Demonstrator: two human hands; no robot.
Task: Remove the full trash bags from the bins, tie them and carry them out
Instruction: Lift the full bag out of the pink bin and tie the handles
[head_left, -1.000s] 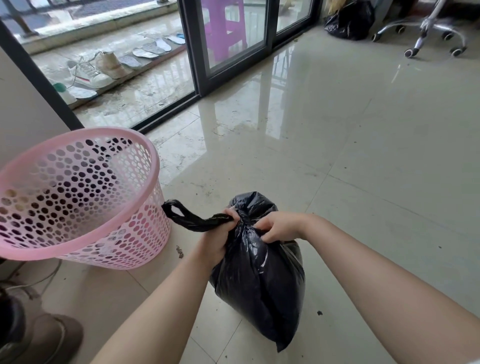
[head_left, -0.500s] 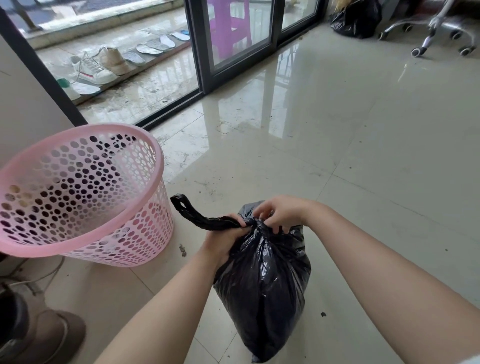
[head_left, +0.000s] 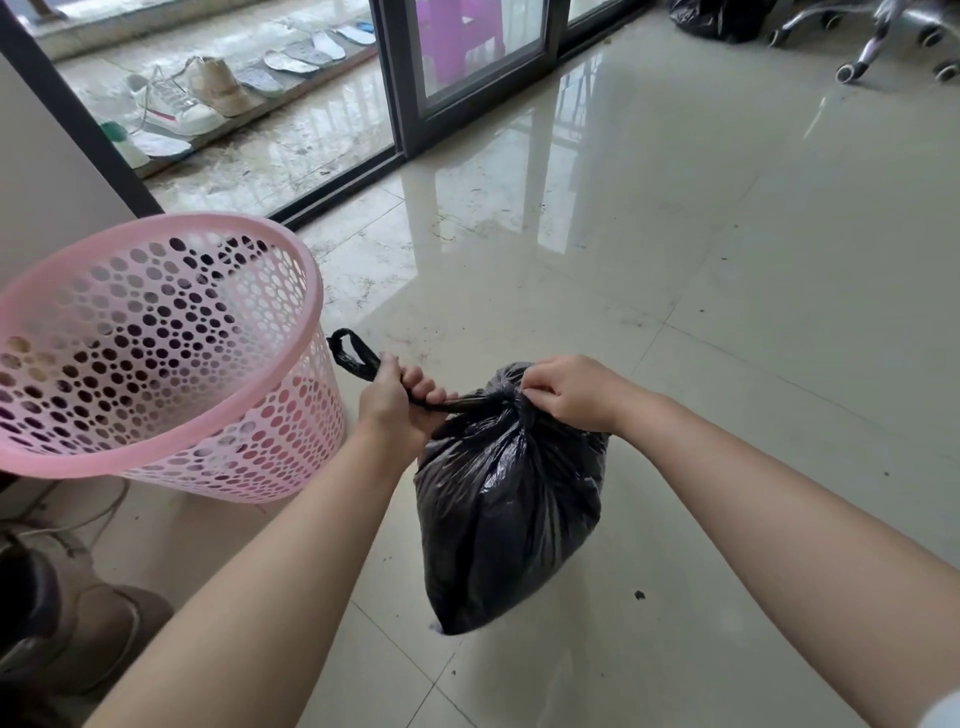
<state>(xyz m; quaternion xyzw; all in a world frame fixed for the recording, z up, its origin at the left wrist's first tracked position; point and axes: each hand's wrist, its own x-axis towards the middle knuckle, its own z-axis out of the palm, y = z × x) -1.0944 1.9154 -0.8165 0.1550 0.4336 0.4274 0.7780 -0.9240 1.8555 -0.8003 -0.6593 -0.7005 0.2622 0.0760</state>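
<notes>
Tying the black trash bag (head_left: 511, 499) beside the pink bin (head_left: 156, 353).
I see my left hand (head_left: 397, 405) fisted around the bag's twisted handle strip (head_left: 358, 358), right hand (head_left: 569, 392) pinching the gathered neck; bag hangs right of the bin.

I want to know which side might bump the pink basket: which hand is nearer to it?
Left. The left hand is just beside the pink basket; the right hand is farther, beyond the black bag.
</notes>
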